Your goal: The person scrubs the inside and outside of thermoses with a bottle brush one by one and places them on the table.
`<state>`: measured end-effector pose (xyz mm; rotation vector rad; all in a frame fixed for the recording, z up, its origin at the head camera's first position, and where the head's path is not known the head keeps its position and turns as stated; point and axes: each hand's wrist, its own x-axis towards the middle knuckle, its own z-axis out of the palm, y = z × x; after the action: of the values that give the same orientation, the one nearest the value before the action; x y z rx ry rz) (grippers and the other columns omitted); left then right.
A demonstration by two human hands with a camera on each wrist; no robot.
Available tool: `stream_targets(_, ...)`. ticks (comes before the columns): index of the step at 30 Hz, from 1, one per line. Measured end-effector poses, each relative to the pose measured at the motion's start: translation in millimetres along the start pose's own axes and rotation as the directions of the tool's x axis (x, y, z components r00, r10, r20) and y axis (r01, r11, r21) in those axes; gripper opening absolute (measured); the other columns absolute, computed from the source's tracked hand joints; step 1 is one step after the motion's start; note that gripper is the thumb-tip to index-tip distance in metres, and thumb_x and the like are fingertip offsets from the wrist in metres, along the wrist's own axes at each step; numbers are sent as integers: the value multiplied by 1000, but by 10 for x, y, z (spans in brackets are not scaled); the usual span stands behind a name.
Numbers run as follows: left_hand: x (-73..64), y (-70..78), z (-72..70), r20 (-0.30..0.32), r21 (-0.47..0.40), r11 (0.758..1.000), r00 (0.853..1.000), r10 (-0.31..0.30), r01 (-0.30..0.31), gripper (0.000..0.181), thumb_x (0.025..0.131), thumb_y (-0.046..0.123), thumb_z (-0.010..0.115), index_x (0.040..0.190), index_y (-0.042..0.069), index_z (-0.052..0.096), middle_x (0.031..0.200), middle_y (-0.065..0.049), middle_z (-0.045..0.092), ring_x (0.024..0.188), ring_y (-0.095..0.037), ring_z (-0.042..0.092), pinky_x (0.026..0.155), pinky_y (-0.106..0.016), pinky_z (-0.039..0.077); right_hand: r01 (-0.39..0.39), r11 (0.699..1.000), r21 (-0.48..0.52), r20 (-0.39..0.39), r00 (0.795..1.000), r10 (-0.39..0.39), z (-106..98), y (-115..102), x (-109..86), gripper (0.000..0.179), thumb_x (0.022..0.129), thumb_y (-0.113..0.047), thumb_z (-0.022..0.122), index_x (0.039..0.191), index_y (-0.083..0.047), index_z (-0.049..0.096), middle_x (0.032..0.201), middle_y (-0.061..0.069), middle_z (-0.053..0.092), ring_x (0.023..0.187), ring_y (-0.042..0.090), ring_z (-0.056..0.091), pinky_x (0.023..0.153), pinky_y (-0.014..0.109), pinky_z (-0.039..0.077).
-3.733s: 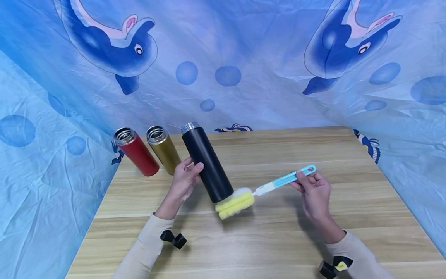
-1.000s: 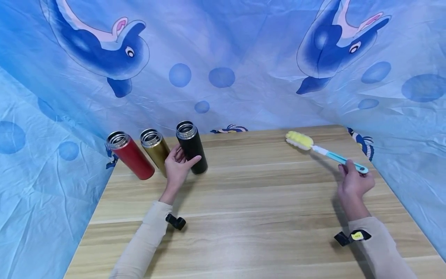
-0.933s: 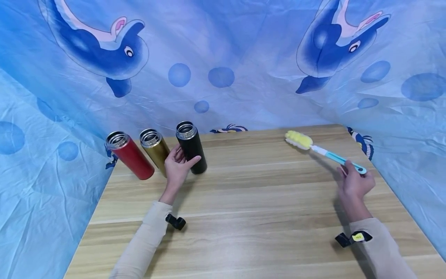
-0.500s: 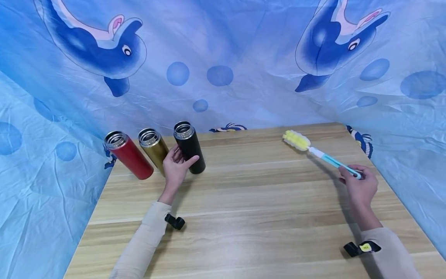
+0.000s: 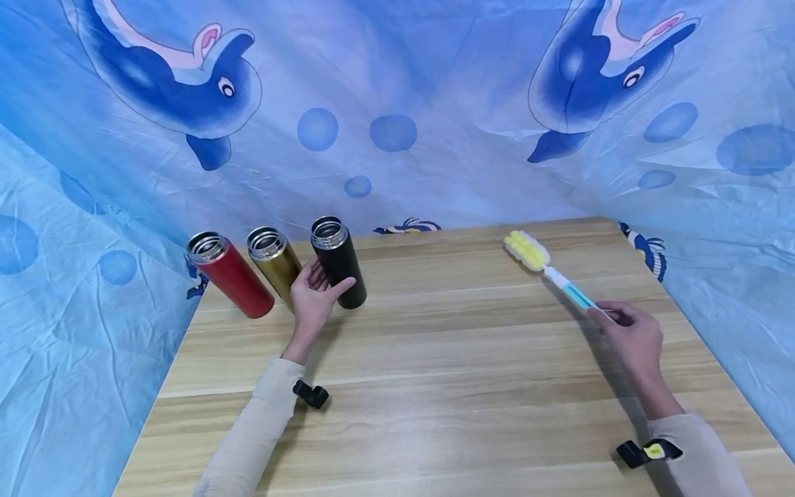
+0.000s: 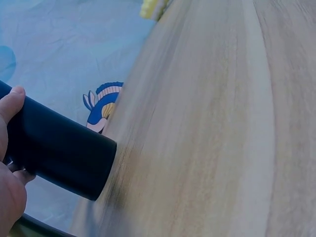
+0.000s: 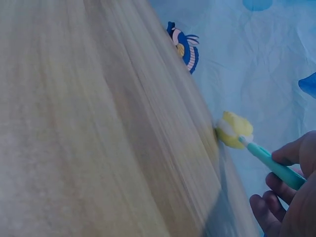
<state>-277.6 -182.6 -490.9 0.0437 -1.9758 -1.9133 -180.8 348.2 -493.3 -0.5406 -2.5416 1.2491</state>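
My left hand [image 5: 312,295] holds a black thermos flask [image 5: 344,266], its thumb along the near side and fingers round the left. The flask stands upright and lidless on the wooden table [image 5: 435,386], its steel mouth facing up. In the left wrist view, the dark flask [image 6: 59,145] has its base at the table top. Over at the right, my right hand [image 5: 636,338] pinches a bottle brush [image 5: 577,295] by its light-blue handle, whose end is hidden in the hand. The yellow and white sponge head [image 7: 234,129] points away from me, close over the table's far part.
A gold flask [image 5: 277,266] stands just left of my left hand, partly covered by it. Further left is a red flask [image 5: 231,275], also lidless. A blue dolphin-print sheet [image 5: 459,186] hangs behind the table and along its sides.
The black flask has gone from tilted in the air to standing beside the gold one. The brush has moved from under it to the far right; my right hand now grips further along its handle.
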Motion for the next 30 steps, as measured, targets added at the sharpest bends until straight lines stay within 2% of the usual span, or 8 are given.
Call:
stream_targets(5, 0, -8, -7, 12, 25, 999, 1000, 23, -23, 78, 72, 8, 93, 141, 3, 57, 132, -19, 66, 119, -26, 65, 104, -38, 52, 60, 995, -76, 82, 995, -54, 52, 8, -58, 45, 99, -40, 67, 125, -5, 70, 102, 6, 72, 79, -1, 57, 63, 17, 46)
stream_targets(8, 1, -4, -12, 16, 44, 998, 999, 36, -36, 76, 73, 9, 93, 140, 4, 58, 131, -19, 67, 119, -27, 65, 104, -38, 52, 78, 992, -100, 132, 989, -65, 96, 16, -82, 46, 99, -43, 66, 125, -5, 71, 110, 16, 73, 81, -1, 58, 65, 18, 45)
stream_targets(15, -24, 19, -20, 45, 90, 995, 998, 41, -45, 76, 75, 15, 93, 141, 5, 56, 134, -17, 65, 123, -27, 63, 109, -40, 48, 118, 984, -135, 214, 973, -87, 159, 49, -102, 46, 98, -42, 67, 125, -5, 71, 110, 17, 74, 81, 5, 61, 61, 20, 48)
stream_targets(17, -57, 80, -10, 47, 102, 994, 999, 24, -29, 76, 77, 13, 91, 143, 3, 54, 138, -18, 61, 128, -28, 60, 112, -41, 45, 145, 980, -139, 233, 966, -109, 178, 47, -97, 46, 97, -40, 70, 124, -3, 71, 109, 17, 75, 82, 7, 63, 62, 20, 49)
stream_targets(22, -142, 117, -10, 40, 90, 995, 999, 33, -36, 81, 79, 9, 89, 149, 3, 48, 148, -18, 53, 139, -28, 49, 119, -41, 36, 194, 970, -150, 246, 957, -153, 230, 37, -97, 44, 94, -35, 75, 122, -1, 72, 107, 18, 75, 86, 18, 68, 62, 20, 51)
stream_targets(23, -153, 82, -17, 42, 87, 995, 998, 43, -46, 83, 78, 10, 89, 149, 4, 48, 150, -16, 52, 141, -27, 48, 120, -40, 35, 202, 967, -154, 243, 956, -161, 237, 39, -100, 43, 94, -34, 75, 121, -1, 72, 105, 18, 75, 86, 20, 68, 61, 20, 51)
stream_targets(25, -230, 111, -29, 52, 95, 994, 998, 47, -52, 85, 78, 13, 90, 151, 5, 46, 154, -14, 48, 145, -27, 43, 121, -40, 33, 220, 963, -157, 237, 955, -179, 247, 54, -102, 41, 93, -32, 77, 119, -1, 73, 102, 16, 75, 82, 17, 68, 60, 20, 51)
stream_targets(30, -466, 236, -92, 97, 145, 989, 995, -3, -11, 89, 82, 16, 88, 155, 5, 38, 162, -13, 37, 151, -24, 33, 122, -36, 29, 254, 951, -178, 218, 952, -213, 265, 76, -111, 37, 92, -31, 79, 116, -3, 75, 97, 12, 76, 78, 13, 64, 58, 20, 48)
